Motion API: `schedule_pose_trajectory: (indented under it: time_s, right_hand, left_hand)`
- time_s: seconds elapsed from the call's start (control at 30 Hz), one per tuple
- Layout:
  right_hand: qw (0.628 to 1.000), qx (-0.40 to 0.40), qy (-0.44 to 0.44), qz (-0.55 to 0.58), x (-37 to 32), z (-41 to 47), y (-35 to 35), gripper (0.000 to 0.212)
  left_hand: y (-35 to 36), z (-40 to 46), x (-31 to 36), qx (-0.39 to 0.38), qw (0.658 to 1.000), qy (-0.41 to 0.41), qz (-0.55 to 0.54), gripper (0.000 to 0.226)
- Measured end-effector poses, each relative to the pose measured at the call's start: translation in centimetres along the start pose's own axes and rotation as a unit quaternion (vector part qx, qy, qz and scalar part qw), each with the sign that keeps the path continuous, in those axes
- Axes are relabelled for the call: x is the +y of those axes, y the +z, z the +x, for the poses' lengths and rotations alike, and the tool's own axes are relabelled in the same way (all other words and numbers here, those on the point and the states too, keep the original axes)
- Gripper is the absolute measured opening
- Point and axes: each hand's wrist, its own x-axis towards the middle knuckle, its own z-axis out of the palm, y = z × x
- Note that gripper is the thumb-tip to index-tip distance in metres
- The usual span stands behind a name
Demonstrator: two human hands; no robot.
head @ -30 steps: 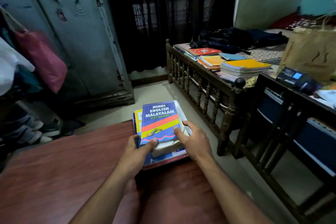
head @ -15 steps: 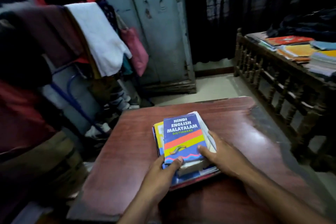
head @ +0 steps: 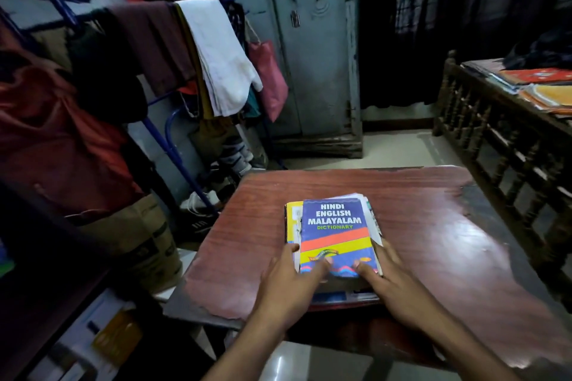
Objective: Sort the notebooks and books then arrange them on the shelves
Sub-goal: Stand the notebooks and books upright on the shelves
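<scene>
A small stack of books lies on the red-brown wooden table [head: 433,226]. On top is a blue dictionary [head: 335,226] with red and yellow bands; a yellow-covered book [head: 292,219] shows under its left side. My left hand [head: 291,284] grips the stack's near left corner, thumb on the dictionary cover. My right hand [head: 390,278] grips the near right corner, thumb on the cover too. More books and notebooks [head: 544,86] lie on the wooden railed furniture at far right.
A clothes rack [head: 173,151] hung with a white towel [head: 223,62] and dark garments stands left of the table. A grey metal cupboard [head: 312,49] is behind. A dark shelf unit [head: 62,303] sits at lower left. Shoes lie on the floor.
The view has swung left, bringing the clothes rack and shelf unit into sight. Both hands have stayed on the stack, which now lies squarer and nearer the table's middle.
</scene>
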Motion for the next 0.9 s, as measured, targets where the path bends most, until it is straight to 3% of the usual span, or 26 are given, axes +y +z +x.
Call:
schedule_pose_trajectory:
  time_s: [0.07, 0.17, 0.23, 0.3, 0.37, 0.47, 0.63, 0.73, 0.9]
  right_hand:
    - [0.999, 0.008, -0.007, 0.04, -0.5, -0.4, 0.1, 0.069]
    - [0.996, 0.003, -0.009, 0.085, -0.2, -0.9, -0.1, 0.058]
    - [0.994, 0.001, -0.012, 0.112, 0.1, -1.2, -0.2, 0.055]
    - [0.991, 0.012, -0.018, 0.13, 0.3, -1.6, -0.3, 0.052]
    - [0.989, 0.017, -0.028, 0.143, 0.0, -2.0, -0.4, 0.048]
    - [0.987, 0.013, -0.043, 0.154, -0.4, -2.8, -0.4, 0.046]
    - [0.998, 0.006, -0.039, 0.049, -0.8, -3.8, 0.1, 0.06]
    - [0.998, -0.039, -0.04, -0.036, -3.0, -4.3, 0.2, 0.054]
    - [0.979, -0.081, -0.164, -0.092, -9.9, -2.9, 4.2, 0.073]
  left_hand:
    - [-0.1, 0.5, 0.1, 0.007, 0.999, -0.02, -0.034, 0.062]
    - [0.4, -0.1, 1.0, 0.038, 0.997, 0.025, 0.063, 0.037]
    - [0.5, -0.4, 2.0, 0.043, 0.996, 0.037, 0.074, 0.041]
    - [0.1, 0.2, 2.4, 0.007, 0.997, -0.012, -0.07, 0.056]
    - [-0.7, 0.5, 2.8, -0.058, 0.97, -0.093, -0.216, 0.047]
    - [-1.2, -0.2, 3.3, -0.134, 0.944, -0.144, -0.267, 0.042]
    - [-0.6, -1.2, 2.5, -0.06, 0.924, -0.128, -0.354, 0.054]
    - [-1.7, -3.1, 1.1, -0.034, 0.907, -0.093, -0.41, 0.067]
    - [-9.6, -6.2, -2.5, 0.058, 0.872, 0.019, -0.486, 0.094]
